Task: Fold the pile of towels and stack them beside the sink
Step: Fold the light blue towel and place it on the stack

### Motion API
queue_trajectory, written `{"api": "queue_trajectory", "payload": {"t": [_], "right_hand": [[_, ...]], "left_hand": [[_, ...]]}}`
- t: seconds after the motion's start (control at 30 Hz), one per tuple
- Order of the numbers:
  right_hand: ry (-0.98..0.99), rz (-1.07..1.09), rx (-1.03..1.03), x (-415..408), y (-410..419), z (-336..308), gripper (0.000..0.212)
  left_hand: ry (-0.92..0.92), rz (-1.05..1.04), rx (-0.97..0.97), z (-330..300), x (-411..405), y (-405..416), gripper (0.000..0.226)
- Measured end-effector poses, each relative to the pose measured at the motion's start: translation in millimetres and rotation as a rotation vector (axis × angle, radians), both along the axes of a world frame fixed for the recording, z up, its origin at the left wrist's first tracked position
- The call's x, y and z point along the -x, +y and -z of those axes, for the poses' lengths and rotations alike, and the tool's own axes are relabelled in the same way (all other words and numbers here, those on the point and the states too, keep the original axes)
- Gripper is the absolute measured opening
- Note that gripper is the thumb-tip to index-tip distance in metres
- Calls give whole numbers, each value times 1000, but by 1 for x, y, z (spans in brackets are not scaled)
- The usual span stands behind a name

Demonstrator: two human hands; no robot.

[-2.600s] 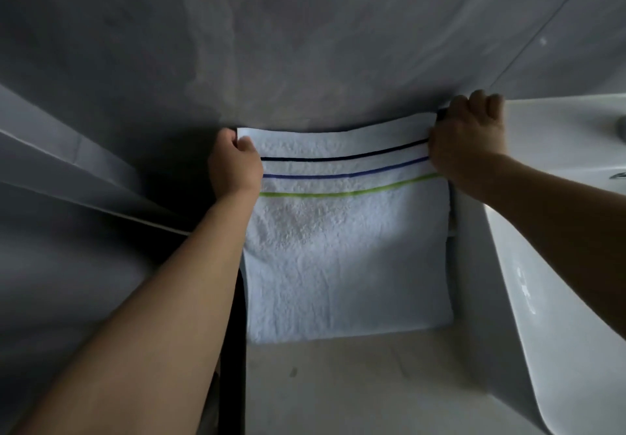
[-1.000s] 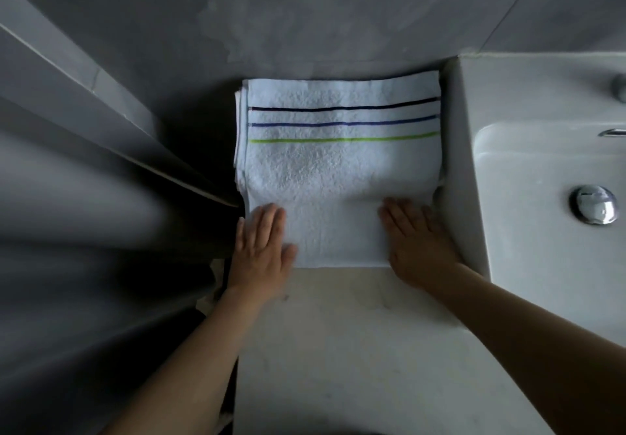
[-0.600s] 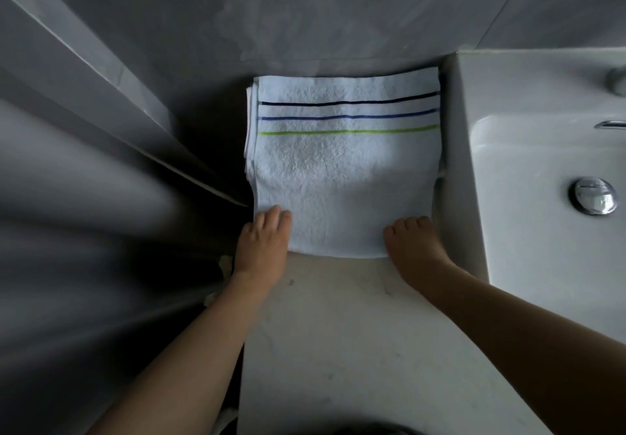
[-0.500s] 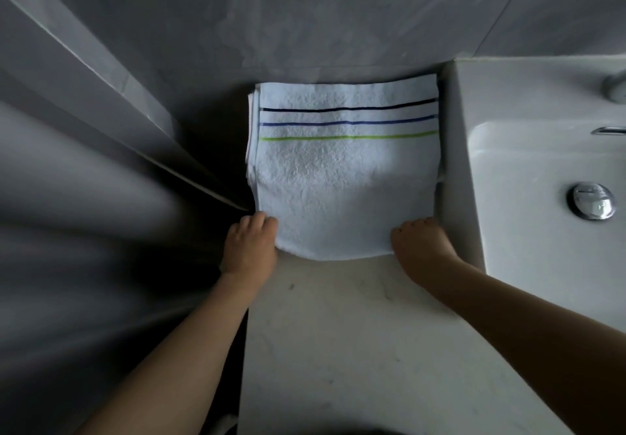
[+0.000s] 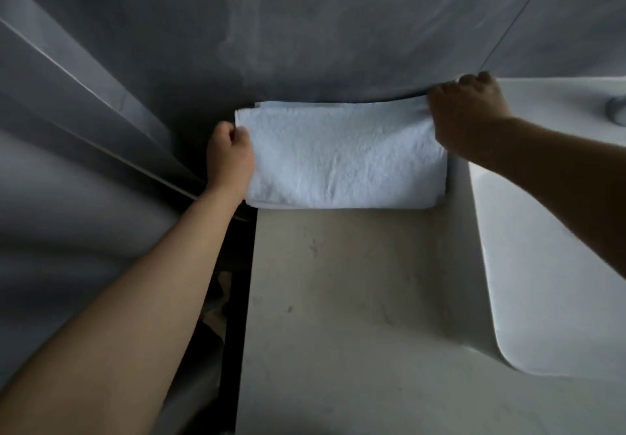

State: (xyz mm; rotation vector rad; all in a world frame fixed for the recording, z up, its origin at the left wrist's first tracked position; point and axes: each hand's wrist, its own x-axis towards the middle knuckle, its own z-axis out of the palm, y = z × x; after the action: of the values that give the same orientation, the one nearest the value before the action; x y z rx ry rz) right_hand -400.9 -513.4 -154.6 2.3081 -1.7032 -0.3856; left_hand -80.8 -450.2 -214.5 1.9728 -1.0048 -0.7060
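Observation:
A white towel (image 5: 342, 156) lies folded in half on the pale counter (image 5: 345, 299), against the grey wall and just left of the white sink (image 5: 542, 231). Its coloured stripes are hidden under the top layer. My left hand (image 5: 230, 156) grips the folded-over layer at its far left corner. My right hand (image 5: 469, 116) grips the far right corner, next to the sink's rim. The fold runs along the near edge, and several layer edges show at the far left.
The grey tiled wall (image 5: 338, 28) stands right behind the towel. A dark gap (image 5: 233, 299) runs along the counter's left edge, with a grey panel (image 5: 84, 112) beyond it. A tap's base (image 5: 614, 109) shows at the far right. Bare counter stretches toward me.
Both hands took the towel's near edge and carried it back to the wall, folding it in half. The stripes are now covered.

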Motion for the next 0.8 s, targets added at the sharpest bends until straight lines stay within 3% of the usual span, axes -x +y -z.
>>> {"api": "queue_trajectory", "payload": {"t": [0.3, 0.5, 0.63, 0.73, 0.8], "right_hand": [[-10, 85, -31, -5, -48, 28, 20], [-186, 113, 11, -2, -48, 47, 14], [-327, 208, 49, -2, -30, 56, 32], [-522, 225, 43, -11, 7, 56, 56], [-634, 166, 23, -17, 38, 52, 59]], "left_hand": [[-214, -28, -148, 27, 6, -56, 21], [-389, -33, -95, 43, 17, -56, 30], [-496, -37, -94, 39, 25, -45, 28], [-700, 9, -70, 29, 37, -24, 47], [-778, 123, 31, 21, 52, -4, 56]]}}
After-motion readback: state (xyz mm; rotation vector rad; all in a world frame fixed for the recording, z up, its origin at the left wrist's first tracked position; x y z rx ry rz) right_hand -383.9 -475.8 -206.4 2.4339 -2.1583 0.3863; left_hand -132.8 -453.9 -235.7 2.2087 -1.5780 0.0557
